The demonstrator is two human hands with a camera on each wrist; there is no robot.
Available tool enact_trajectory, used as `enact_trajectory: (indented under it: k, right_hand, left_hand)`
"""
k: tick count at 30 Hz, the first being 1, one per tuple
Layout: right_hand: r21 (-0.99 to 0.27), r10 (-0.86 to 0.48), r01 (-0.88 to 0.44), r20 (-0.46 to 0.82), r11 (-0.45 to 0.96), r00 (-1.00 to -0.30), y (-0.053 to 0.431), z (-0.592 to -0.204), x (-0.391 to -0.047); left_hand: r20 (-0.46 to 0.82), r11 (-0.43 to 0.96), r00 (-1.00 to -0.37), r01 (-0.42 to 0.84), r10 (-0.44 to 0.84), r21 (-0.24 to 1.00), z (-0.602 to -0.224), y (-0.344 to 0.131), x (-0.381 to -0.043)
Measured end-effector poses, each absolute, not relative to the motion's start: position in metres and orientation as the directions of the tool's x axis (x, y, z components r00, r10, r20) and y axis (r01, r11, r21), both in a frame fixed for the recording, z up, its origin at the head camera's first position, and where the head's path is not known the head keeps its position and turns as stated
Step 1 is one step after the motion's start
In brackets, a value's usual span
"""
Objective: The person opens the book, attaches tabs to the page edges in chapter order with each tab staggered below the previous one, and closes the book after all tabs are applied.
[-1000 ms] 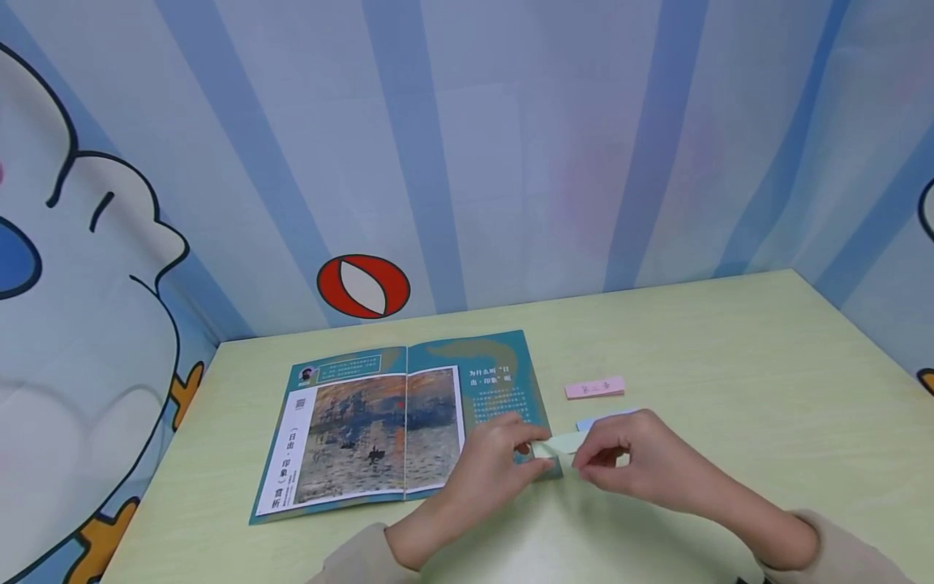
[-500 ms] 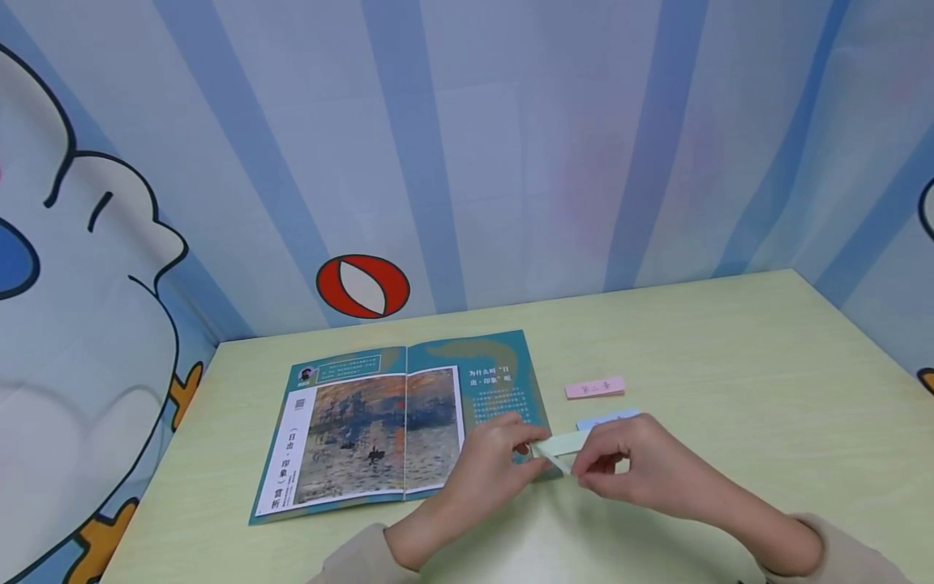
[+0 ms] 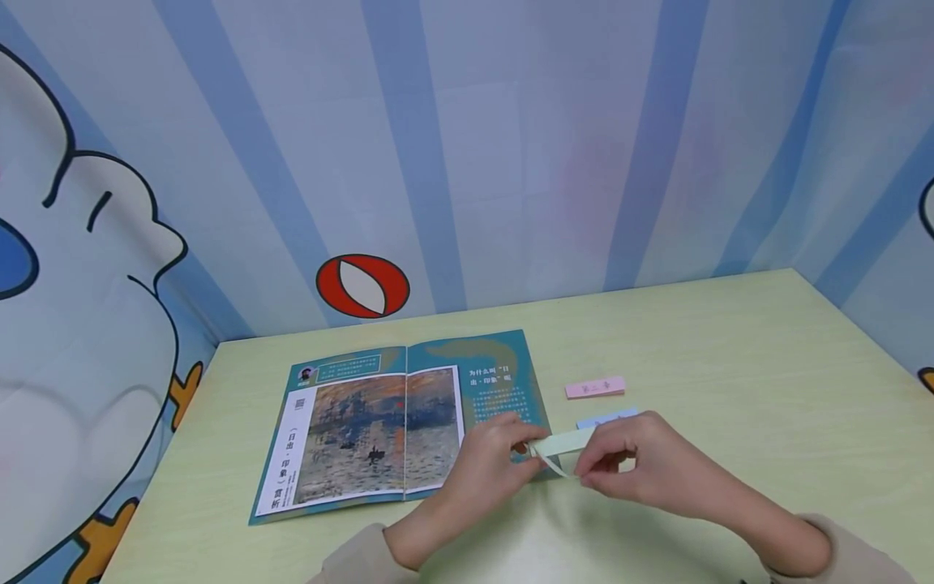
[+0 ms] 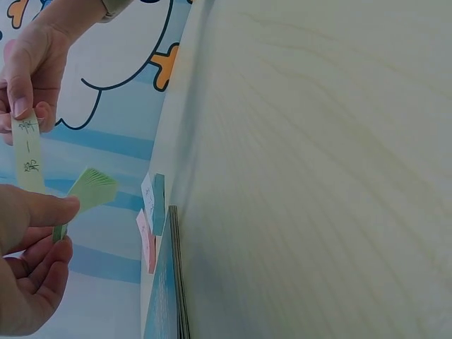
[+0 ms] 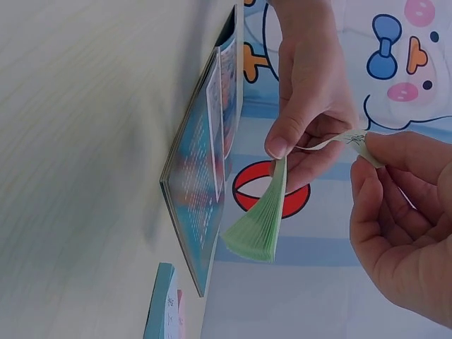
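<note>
In the head view my left hand pinches one end of a pad of light green sticky notes, over the lower right corner of an open book. My right hand pinches the free end of the top sticky note, which has handwriting on it. That sheet bends away from the pad, its other end at my left thumb. The right wrist view shows the pad's remaining sheets fanned out below the left thumb. Both hands are raised above the table.
A pink sticky-note pad and a blue one lie on the pale table, right of the book. The blue pad is partly behind my right hand. A striped blue backdrop stands behind the table.
The top green sheet has come away further from the pad, its held end drawn down and toward me by my right hand. My left hand, the book and the other pads stay put.
</note>
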State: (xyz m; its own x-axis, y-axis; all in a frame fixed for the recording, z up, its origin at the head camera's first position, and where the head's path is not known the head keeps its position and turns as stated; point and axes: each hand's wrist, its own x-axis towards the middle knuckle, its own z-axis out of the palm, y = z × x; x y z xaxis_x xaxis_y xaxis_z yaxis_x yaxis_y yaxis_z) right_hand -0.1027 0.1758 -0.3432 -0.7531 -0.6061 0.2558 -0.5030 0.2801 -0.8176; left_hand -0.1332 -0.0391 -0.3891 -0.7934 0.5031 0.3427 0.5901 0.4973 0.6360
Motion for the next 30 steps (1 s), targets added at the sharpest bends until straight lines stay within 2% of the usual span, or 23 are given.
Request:
enact_trajectory:
  k: [11,14,19,22,25,27,30]
  right_hand:
    - [-0.85,-0.567,-0.423,0.19,0.314,-0.801,0.183,-0.337,-0.107]
    - [-0.864,-0.54,-0.399,0.187,0.306,-0.821,0.186,-0.335,-0.108]
    - [-0.913,-0.465,-0.265,0.098,0.309,-0.88,0.189,-0.33,-0.112]
    - [-0.934,-0.43,-0.191,0.046,0.302,-0.902,0.19,-0.329,-0.114]
    - [-0.944,-0.412,-0.158,0.026,0.29,-0.911,0.191,-0.328,-0.116]
    - [-0.948,-0.406,-0.146,0.02,0.282,-0.913,0.192,-0.328,-0.117]
    - [-0.953,-0.398,-0.131,0.012,0.273,-0.917,0.193,-0.329,-0.119]
  left_hand:
    - [0.31,0.499,-0.799,0.574,0.515,0.65,-0.393,-0.039,-0.133]
    - [0.331,0.495,-0.783,0.599,0.526,0.629,-0.395,-0.036,-0.134]
    - [0.396,0.492,-0.734,0.669,0.551,0.557,-0.399,-0.027,-0.134]
    - [0.391,0.437,-0.734,0.657,0.555,0.614,-0.402,-0.019,-0.133]
    - [0.32,0.301,-0.774,0.538,0.546,0.788,-0.405,-0.012,-0.13]
    - [0.338,0.288,-0.742,0.574,0.579,0.767,-0.407,-0.008,-0.128]
    - [0.317,0.378,-0.7,0.646,0.64,0.663,-0.41,-0.005,-0.126]
